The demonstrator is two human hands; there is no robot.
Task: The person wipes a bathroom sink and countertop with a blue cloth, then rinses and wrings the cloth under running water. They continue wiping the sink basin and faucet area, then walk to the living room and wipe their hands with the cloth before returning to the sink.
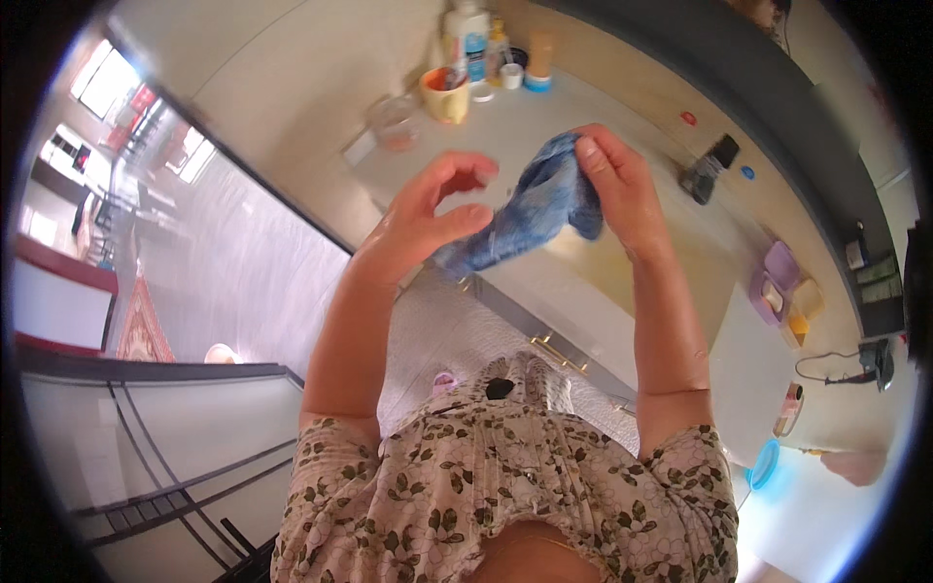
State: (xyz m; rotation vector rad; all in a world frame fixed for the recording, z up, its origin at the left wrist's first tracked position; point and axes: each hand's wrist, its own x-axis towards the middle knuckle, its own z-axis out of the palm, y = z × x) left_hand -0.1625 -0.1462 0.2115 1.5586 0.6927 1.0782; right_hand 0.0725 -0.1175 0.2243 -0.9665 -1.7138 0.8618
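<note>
A mottled blue cloth (539, 209), denim-like in colour, hangs in the air in front of me over the counter's front edge. My right hand (614, 180) pinches its upper right end between thumb and fingers. The cloth slants down to the left from there, with a short flap dropping below the right hand. Just left of it, my left hand (432, 204) is open, thumb and fingers curved and apart with a gap between them. The cloth's lower left end passes near the left wrist, and whether it touches there I cannot tell.
On the pale counter (632, 291) stand a cream cup (445, 97), a white bottle (466, 44) and a clear container (396, 121) at the back. A dark brush-like object (709, 170) and a purple box (775, 282) lie to the right. Drawers with a brass handle (559, 353) run below.
</note>
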